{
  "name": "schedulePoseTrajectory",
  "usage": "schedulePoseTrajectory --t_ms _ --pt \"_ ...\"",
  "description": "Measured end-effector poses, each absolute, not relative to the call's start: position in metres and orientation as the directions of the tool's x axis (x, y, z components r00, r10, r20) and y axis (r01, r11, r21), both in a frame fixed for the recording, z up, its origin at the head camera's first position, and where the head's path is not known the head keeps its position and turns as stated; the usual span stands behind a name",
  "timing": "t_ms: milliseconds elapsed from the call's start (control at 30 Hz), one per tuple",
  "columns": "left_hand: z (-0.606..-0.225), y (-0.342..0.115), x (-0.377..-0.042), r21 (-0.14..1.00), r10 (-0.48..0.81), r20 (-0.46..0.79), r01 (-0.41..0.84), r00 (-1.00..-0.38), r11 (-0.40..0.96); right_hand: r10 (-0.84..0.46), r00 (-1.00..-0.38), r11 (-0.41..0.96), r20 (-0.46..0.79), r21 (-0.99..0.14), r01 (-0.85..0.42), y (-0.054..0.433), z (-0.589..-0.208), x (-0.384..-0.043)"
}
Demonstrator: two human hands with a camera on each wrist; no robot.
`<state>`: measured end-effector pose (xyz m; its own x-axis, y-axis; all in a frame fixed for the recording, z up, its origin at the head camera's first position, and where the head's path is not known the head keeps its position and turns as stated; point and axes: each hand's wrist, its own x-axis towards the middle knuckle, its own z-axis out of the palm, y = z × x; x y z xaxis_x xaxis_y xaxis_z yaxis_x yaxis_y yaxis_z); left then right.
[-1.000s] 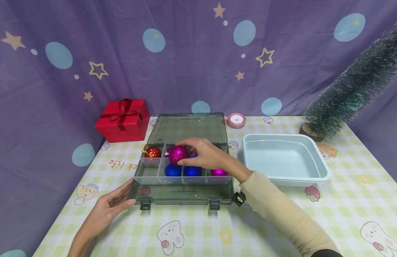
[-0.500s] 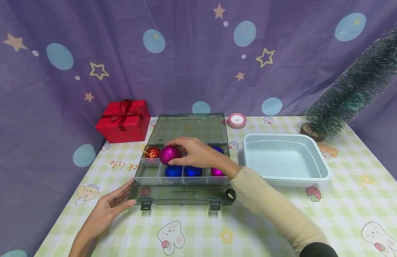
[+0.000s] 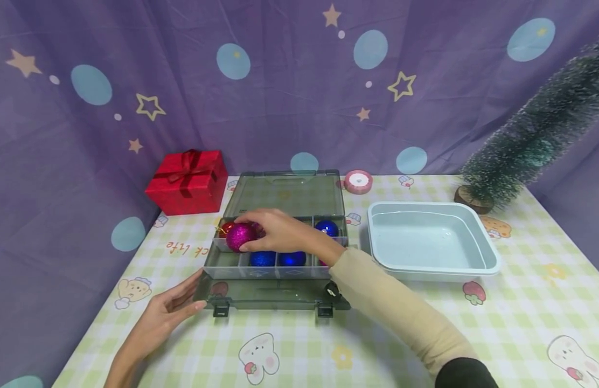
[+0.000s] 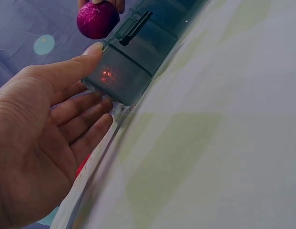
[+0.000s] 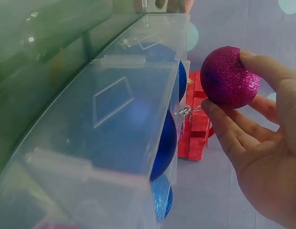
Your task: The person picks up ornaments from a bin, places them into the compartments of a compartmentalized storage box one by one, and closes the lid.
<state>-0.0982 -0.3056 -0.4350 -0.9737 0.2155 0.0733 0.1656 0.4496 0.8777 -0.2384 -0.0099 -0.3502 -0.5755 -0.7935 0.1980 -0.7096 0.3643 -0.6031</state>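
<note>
A glittery magenta Christmas ball (image 3: 241,237) is pinched between the thumb and fingers of my right hand (image 3: 277,231), above the left end of an open divided storage case (image 3: 275,302). Behind it, a red ball (image 3: 225,229) is partly hidden in the back left compartment. Blue balls (image 3: 292,258) sit in the front row, and another blue ball (image 3: 327,228) is at the back right. The front left compartment (image 3: 224,258) holds no ball. With relaxed fingers, my left hand (image 4: 52,124) touches the case's front left corner, thumb at the front, fingers along the side.
To the right of the case stands a pale blue basin (image 3: 432,275). A small artificial tree (image 3: 527,140) rises at the far right. At the back are a red gift box (image 3: 188,186) and a pink ribbon roll (image 3: 359,182). A checked cloth covers the table.
My right hand has carried the magenta ball leftward, from above the second column to the left column, uncovering the blue ball at the back right. The left hand stays at the corner.
</note>
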Motion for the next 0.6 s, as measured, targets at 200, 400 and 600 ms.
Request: schedulePoseTrajectory --t_ms 200,400,600 --pt "-0.435 -0.306 -0.099 0.874 0.218 0.075 0.169 -0.973 0.455 -0.806 -0.559 0.337 0.194 -0.625 -0.704 -0.021 -0.349 -0.239" --pt "-0.434 -0.306 -0.099 0.873 0.221 0.076 0.172 -0.972 0.456 -0.813 -0.552 0.338 0.189 -0.618 -0.71 -0.031 -0.348 -0.238" --pt "-0.434 -0.305 -0.099 0.873 0.22 0.071 0.167 -0.973 0.459 -0.829 -0.531 0.329 0.177 -0.613 -0.719 -0.038 -0.349 -0.239"
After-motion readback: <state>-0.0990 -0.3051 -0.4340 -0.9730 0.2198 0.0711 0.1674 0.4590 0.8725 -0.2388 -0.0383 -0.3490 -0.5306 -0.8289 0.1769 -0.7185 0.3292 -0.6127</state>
